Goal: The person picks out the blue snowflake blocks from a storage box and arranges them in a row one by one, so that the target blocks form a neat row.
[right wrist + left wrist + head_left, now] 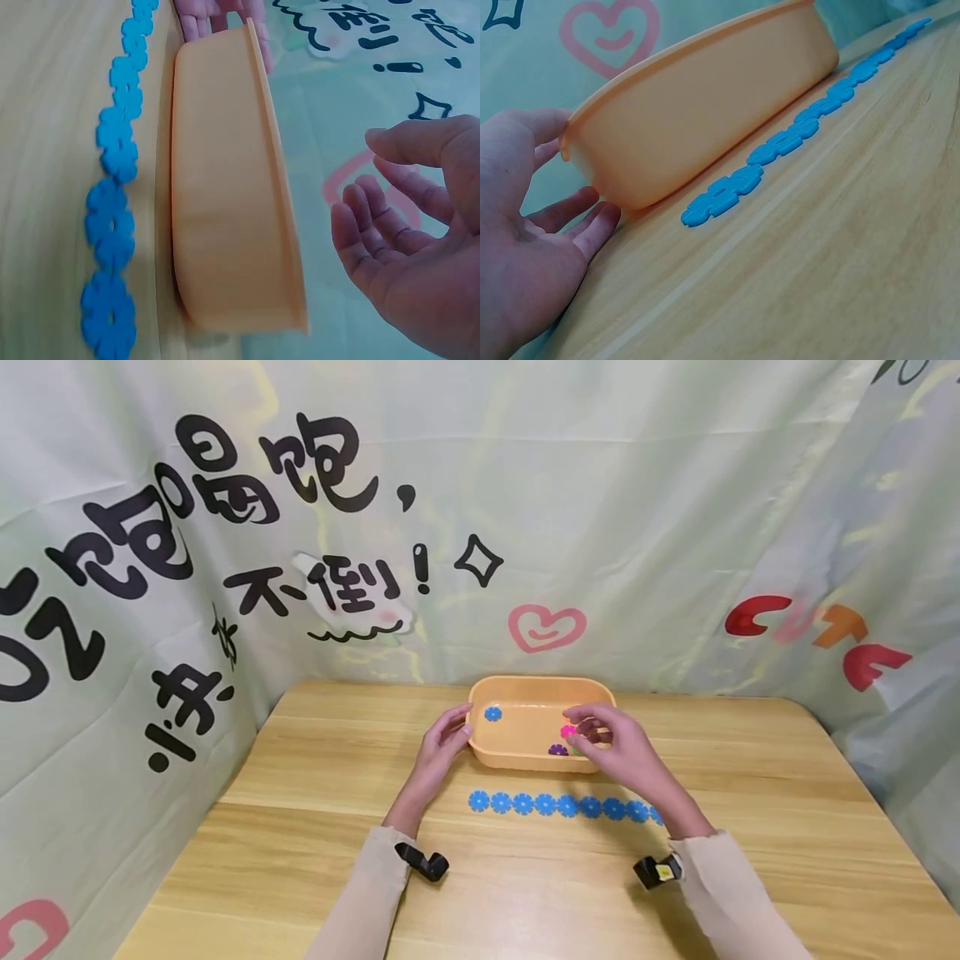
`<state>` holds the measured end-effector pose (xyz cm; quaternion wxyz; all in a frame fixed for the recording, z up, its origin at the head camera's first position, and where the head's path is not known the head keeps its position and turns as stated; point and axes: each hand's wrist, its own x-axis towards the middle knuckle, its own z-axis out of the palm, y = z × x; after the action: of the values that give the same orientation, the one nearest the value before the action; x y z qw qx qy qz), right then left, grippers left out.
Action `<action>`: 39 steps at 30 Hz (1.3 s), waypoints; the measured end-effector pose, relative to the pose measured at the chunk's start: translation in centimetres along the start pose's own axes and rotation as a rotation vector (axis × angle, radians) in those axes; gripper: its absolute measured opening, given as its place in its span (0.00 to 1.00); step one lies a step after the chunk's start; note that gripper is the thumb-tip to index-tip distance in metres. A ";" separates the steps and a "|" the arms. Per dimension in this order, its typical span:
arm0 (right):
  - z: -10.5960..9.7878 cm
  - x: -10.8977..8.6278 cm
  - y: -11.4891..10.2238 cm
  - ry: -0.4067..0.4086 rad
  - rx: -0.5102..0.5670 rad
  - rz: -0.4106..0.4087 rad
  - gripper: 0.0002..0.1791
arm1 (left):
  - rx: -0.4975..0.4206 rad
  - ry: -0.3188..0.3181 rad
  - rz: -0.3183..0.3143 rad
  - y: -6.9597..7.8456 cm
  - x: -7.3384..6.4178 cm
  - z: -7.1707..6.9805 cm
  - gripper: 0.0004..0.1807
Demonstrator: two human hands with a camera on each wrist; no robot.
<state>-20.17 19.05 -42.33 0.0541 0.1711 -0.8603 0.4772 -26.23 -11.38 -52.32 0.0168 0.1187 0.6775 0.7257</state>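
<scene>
An orange plastic basket stands near the back of the table. My left hand rests against its left end; in the left wrist view, one digit touches the rim and other fingertips touch lower near the corner. Over the basket's right part hovers my right hand, fingers loosely bent and thumb apart, with nothing visible between them in the right wrist view. Inside lie a blue snowflake disc at left, and pink and purple discs at right, partly covered by that hand.
A row of several linked blue snowflake discs lies on the wooden table in front of the basket; my right forearm covers its right end. A printed curtain hangs behind. Black wrist cameras sit on both sleeves.
</scene>
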 end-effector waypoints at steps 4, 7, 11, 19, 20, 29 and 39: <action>1.3 1.8 -0.1 -0.011 0.031 -0.005 0.19 | -0.010 -0.010 0.009 0.0 0.0 -0.1 0.24; 2.1 3.1 0.0 -0.016 0.030 -0.012 0.21 | -0.016 -0.015 0.003 0.0 0.0 -0.1 0.26; 3.1 4.6 0.0 -0.034 0.010 -0.010 0.22 | -0.019 -0.006 -0.004 0.0 0.0 -0.1 0.26; 4.7 6.4 0.3 -0.097 0.022 0.027 0.22 | -0.016 -0.005 0.002 0.0 0.0 -0.1 0.25; 5.0 6.6 0.4 -0.104 0.025 0.031 0.22 | -0.016 -0.006 0.001 0.0 -0.1 -0.1 0.25; 7.3 8.8 1.3 -0.149 0.035 0.110 0.23 | -0.016 -0.007 -0.004 -0.2 -0.1 -0.2 0.25; 9.2 10.9 1.9 -0.221 0.005 0.171 0.23 | -0.020 -0.003 0.001 -0.1 -0.1 -0.1 0.23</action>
<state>-30.36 9.59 -46.05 -0.0820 0.1489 -0.8713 0.4604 -26.13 -11.48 -52.46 0.0187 0.1201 0.6702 0.7322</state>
